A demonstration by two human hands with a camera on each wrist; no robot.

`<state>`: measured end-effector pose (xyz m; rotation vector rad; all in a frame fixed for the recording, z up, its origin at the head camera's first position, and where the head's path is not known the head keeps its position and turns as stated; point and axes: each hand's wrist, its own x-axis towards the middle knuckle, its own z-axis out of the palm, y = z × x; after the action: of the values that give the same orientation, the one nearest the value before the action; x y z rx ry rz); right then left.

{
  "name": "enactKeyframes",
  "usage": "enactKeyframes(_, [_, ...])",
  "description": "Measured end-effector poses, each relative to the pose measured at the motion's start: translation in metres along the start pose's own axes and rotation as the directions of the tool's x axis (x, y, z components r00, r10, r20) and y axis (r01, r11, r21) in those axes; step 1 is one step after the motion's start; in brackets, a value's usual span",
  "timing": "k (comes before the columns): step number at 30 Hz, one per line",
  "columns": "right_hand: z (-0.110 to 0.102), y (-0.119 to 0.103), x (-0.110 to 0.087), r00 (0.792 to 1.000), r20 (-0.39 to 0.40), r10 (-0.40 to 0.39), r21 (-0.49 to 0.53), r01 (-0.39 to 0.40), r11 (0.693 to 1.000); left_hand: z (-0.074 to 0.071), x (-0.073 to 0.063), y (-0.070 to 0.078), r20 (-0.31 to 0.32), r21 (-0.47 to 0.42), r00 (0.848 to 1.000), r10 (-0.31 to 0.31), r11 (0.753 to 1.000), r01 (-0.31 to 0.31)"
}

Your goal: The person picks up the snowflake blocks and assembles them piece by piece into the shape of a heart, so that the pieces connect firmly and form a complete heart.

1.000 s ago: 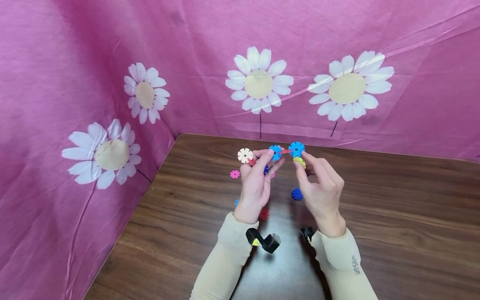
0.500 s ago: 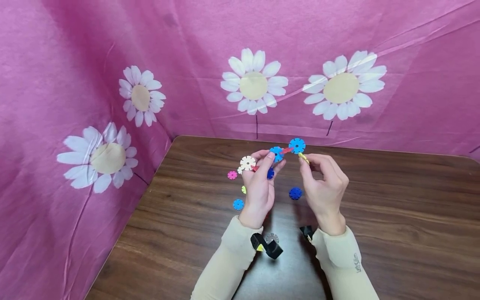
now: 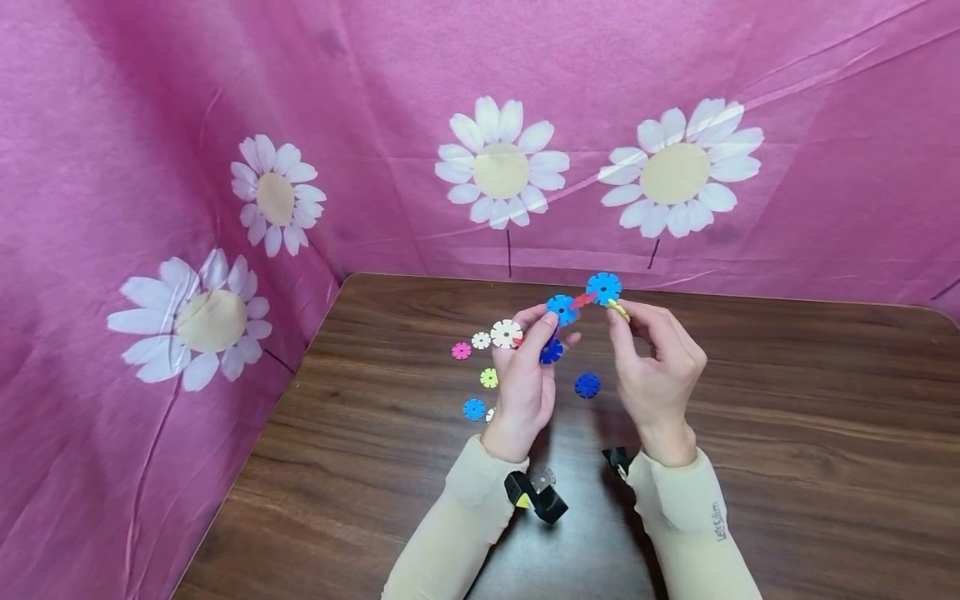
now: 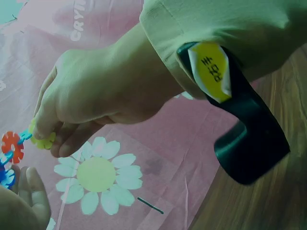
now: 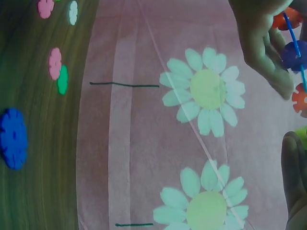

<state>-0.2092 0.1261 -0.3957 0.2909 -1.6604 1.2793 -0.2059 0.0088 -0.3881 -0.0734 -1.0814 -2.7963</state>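
My left hand (image 3: 525,375) holds a chain of interlocking notched plastic discs, its thumb against a light blue disc (image 3: 561,310). A white disc (image 3: 507,334) and a dark blue disc (image 3: 551,350) show on either side of that thumb. Rightward, a red disc (image 3: 583,300), seen edge-on, links to another light blue disc (image 3: 603,288) at the chain's end. Between thumb and forefinger my right hand (image 3: 660,367) pinches a yellow disc (image 3: 619,311), right at the lower edge of this end disc. The left wrist view shows the yellow disc (image 4: 43,139) partly hidden by fingers.
Loose discs lie on the wooden table (image 3: 787,417): pink (image 3: 461,351), small white (image 3: 481,340), yellow-green (image 3: 489,378), light blue (image 3: 474,409) and dark blue (image 3: 587,385). A clear disc (image 3: 543,478) is partly behind the left wrist camera (image 3: 536,497). Pink flowered cloth (image 3: 390,167) hangs behind.
The yellow disc has turned from face-on to nearly edge-on and stays at the end disc. Both hands have shifted slightly right, with the chain's right end higher; more loose discs show beside the left hand.
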Motion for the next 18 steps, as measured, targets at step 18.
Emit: enactKeyframes(18, [-0.013,0.0,0.006,1.0,-0.021,0.01,-0.019,-0.01,1.0,-0.008,-0.002,0.0,0.039,0.25,0.999,-0.009,0.968,-0.001])
